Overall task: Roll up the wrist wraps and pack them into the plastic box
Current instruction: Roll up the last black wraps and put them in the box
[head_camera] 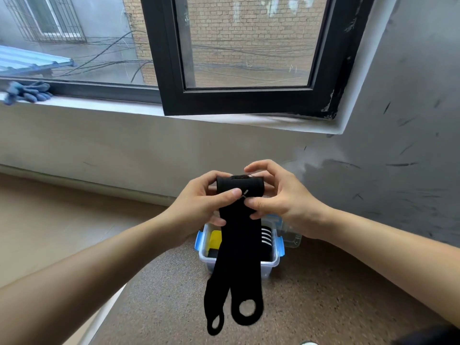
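Two black wrist wraps (240, 247) hang together in front of me, their thumb-loop ends dangling low. The top end is folded over into the start of a roll. My left hand (199, 202) grips that top from the left, thumb pressed on the front. From the right, my right hand (276, 195) pinches the same folded end, fingers curled over its top. Below on the floor stands a clear plastic box (270, 263) with blue latches. It holds a black wrap with white stripes (266, 236) and something yellow (215, 239); the hanging wraps hide the box's middle.
A clear lid (292, 239) lies behind the box on the right. The floor is speckled brown. A grey wall and an open black window frame (239, 100) rise ahead. Blue gloves (27, 92) lie on the sill at far left.
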`<state>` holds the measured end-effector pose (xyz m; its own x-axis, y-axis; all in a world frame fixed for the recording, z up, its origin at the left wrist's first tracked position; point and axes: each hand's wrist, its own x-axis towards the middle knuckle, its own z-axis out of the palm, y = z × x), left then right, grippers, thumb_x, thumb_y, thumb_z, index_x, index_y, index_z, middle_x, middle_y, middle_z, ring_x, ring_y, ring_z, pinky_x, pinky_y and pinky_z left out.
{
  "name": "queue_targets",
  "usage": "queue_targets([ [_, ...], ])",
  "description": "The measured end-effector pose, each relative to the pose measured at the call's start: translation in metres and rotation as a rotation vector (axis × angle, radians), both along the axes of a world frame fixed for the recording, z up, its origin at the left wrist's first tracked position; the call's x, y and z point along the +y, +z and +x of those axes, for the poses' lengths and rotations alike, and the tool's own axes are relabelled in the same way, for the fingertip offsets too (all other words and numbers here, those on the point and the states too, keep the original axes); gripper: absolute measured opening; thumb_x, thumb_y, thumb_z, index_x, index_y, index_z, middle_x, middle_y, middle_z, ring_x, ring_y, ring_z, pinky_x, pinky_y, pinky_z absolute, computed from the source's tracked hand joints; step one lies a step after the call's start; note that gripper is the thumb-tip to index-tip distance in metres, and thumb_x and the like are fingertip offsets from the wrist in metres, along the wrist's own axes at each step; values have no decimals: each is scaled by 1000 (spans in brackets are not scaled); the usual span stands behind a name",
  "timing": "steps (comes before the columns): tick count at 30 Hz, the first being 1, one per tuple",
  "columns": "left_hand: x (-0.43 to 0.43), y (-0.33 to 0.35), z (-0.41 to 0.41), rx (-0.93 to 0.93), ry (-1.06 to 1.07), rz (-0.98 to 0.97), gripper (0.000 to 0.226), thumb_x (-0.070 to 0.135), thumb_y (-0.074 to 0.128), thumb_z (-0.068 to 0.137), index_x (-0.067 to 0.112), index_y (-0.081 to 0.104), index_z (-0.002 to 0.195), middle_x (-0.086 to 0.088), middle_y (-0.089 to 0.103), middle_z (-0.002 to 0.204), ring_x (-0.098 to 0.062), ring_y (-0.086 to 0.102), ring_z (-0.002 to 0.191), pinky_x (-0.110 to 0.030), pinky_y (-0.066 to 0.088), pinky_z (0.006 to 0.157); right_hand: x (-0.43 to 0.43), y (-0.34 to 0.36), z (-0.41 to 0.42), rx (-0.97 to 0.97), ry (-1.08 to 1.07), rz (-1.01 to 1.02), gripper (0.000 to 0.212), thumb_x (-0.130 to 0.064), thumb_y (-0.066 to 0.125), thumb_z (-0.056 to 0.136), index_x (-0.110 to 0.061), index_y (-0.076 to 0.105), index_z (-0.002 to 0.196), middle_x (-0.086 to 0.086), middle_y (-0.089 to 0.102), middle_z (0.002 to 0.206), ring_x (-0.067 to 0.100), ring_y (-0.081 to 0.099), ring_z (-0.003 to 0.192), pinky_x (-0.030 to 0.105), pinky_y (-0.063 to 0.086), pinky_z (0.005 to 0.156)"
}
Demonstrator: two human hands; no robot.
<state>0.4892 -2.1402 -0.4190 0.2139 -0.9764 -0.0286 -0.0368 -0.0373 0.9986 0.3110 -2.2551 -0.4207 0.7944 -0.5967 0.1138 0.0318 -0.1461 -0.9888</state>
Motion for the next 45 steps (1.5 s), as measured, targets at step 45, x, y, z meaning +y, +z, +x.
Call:
queue_targets([
  [45,-1,1,5,62,-19,-48,48,18,79,81,15,64,126,-14,73,114,-25,73,108,-35,61,78,-1,4,-4,140,112,281,58,-51,63,92,-12,58,134,18,68,119,29,73,102,39,62,74],
])
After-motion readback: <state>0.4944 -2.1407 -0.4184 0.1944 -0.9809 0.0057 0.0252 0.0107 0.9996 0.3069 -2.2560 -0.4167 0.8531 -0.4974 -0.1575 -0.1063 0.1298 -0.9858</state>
